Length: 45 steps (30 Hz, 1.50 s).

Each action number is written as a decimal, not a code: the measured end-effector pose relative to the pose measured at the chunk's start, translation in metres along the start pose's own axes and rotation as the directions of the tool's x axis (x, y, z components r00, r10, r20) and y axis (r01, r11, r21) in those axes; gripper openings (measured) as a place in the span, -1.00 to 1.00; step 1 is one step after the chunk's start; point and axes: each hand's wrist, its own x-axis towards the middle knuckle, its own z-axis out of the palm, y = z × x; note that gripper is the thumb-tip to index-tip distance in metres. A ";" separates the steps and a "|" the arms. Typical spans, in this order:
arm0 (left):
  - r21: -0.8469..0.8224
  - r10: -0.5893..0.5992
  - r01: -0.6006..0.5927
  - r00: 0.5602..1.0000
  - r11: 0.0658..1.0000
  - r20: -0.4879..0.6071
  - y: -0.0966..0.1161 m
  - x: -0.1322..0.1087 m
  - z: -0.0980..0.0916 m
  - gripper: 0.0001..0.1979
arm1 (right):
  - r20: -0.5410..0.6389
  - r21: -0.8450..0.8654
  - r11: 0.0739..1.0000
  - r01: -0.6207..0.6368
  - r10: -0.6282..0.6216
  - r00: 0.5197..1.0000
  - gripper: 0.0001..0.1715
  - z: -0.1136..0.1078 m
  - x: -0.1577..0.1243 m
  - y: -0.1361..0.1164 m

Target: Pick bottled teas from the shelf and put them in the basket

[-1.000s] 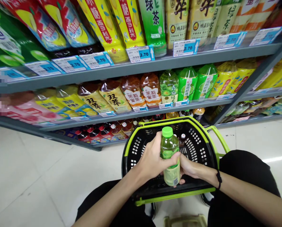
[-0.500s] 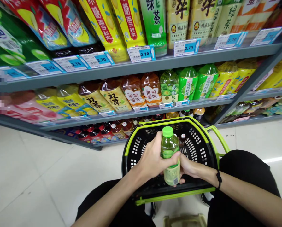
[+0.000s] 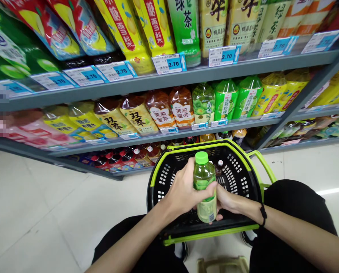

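A green tea bottle (image 3: 205, 178) with a bright green cap stands nearly upright between my two hands. My left hand (image 3: 183, 187) is closed round its left side, with the thumb across the front label. Behind and to the right, my right hand (image 3: 226, 199) grips the bottle lower down; its fingers are partly hidden by it. Below the bottle is a black shopping basket (image 3: 155, 193) with lime-green trim. Inside the basket, a dark bottle with a white cap (image 3: 220, 167) shows beyond my hands.
Shelves of drink bottles (image 3: 182, 108) stand just past the basket, with price tags (image 3: 169, 63) along the shelf edge (image 3: 146, 85). The basket's green handle (image 3: 262, 163) sticks out right. My knees flank the basket. A small stool (image 3: 223, 264) sits at the bottom edge, on pale floor tiles (image 3: 30, 201).
Almost nothing differs. Both hands keep the same hold on the green tea bottle, and the view has shifted very slightly.
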 end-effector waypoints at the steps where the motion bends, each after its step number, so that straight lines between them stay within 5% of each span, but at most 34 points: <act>1: 0.000 0.001 -0.001 1.000 1.000 -0.002 0.000 0.000 0.000 -0.57 | -0.001 0.000 1.000 -0.006 0.006 1.000 0.12 0.000 0.000 -0.001; 7: 0.010 -0.014 0.015 1.000 1.000 -0.018 0.001 0.001 0.001 -0.56 | -0.002 0.008 0.999 -0.048 0.048 0.999 0.13 0.001 -0.001 -0.001; 14: 0.022 -0.187 0.187 0.982 0.982 -0.003 0.003 0.003 0.001 -0.62 | 0.188 0.137 0.969 -0.205 0.178 0.966 0.22 -0.005 0.009 0.007; 18: 0.022 -0.227 0.227 0.974 0.974 0.004 0.004 0.004 0.002 -0.62 | 0.203 0.146 0.962 -0.230 0.199 0.959 0.27 -0.004 0.013 0.008; 31: 0.037 -0.207 0.206 0.978 0.978 0.013 0.001 0.004 0.001 -0.62 | 0.154 0.119 0.975 -0.189 0.170 0.973 -0.02 -0.001 0.008 0.003; 37: 0.053 -0.116 0.116 0.993 0.992 -0.006 0.000 0.001 0.001 -0.56 | 0.109 0.094 0.987 -0.127 0.117 0.987 0.01 -0.004 0.005 0.003; 45: 0.035 -0.059 0.060 0.998 0.998 -0.035 0.005 0.001 -0.001 -0.60 | 0.195 0.061 0.988 -0.145 0.131 0.972 0.12 -0.007 0.007 0.006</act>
